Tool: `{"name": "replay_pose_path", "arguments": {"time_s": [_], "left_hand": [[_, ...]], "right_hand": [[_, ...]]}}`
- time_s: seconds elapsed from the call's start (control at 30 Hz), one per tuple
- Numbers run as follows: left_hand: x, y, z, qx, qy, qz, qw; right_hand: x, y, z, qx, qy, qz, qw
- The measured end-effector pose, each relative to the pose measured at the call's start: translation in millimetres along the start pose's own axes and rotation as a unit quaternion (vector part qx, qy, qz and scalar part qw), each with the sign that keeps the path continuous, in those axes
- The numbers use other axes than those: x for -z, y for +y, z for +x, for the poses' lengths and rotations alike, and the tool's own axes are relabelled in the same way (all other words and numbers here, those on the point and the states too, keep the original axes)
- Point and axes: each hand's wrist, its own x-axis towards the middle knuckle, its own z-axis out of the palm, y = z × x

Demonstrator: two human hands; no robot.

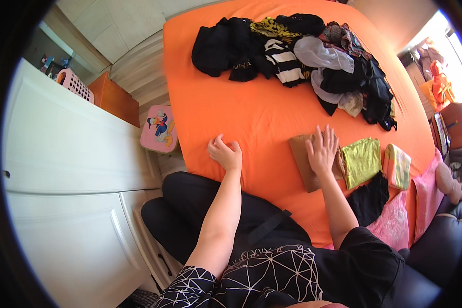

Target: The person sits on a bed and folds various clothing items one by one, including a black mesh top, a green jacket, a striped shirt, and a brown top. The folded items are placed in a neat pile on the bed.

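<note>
My right hand (323, 150) lies flat, fingers spread, on a folded brown garment (305, 163) on the orange bed sheet (235, 107). Over the sheet to the left is my left hand (226, 153), its fingers loosely curled with nothing visible in them. Right beside the brown garment sits a folded yellow-green cloth (363, 161). Beyond it is a folded patterned cloth (397, 166) in yellow, pink and white. A black cloth (369, 200) spreads below these two.
A heap of black, striped and patterned clothes (285, 57) covers the far part of the bed. Pink lacy fabric (392, 223) lies at the near right. A white cabinet (77, 134) and a pink stool (158, 129) with a cartoon duck stand left of the bed.
</note>
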Motion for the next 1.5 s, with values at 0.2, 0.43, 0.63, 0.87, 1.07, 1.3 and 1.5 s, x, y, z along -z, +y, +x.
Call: {"name": "replay_pose_path", "arguments": {"time_s": [0.2, 0.43, 0.63, 0.87, 1.07, 1.3, 1.5], "left_hand": [[1.6, 4.8, -0.5, 0.012, -0.008, 0.025, 1.000], [3.4, 11.9, -2.5, 0.009, -0.007, 0.062, 0.998], [1.2, 9.6, -4.0, 0.017, -0.012, 0.064, 0.998], [2.0, 9.8, -4.4, 0.017, -0.008, 0.054, 0.998], [1.7, 8.6, -5.1, 0.015, -0.017, 0.041, 0.999], [1.7, 8.9, -3.0, 0.023, -0.013, 0.046, 0.999], [-0.1, 4.9, -8.0, 0.024, -0.021, 0.028, 0.999]], "right_hand": [[-38.2, -10.6, 3.5, -0.114, -0.136, 0.015, 0.984], [-56.5, -34.0, 118.6, 0.072, -0.001, 0.164, 0.984], [-116.8, -73.7, 212.1, 0.028, -0.040, 0.156, 0.987], [-126.0, -94.7, 246.1, -0.012, -0.005, 0.032, 0.999], [-134.8, -105.8, 248.8, -0.124, 0.018, -0.017, 0.992], [-127.9, -42.2, 261.5, -0.146, -0.078, 0.239, 0.957], [-21.2, -56.9, 156.1, -0.254, -0.220, 0.765, 0.550]]}}
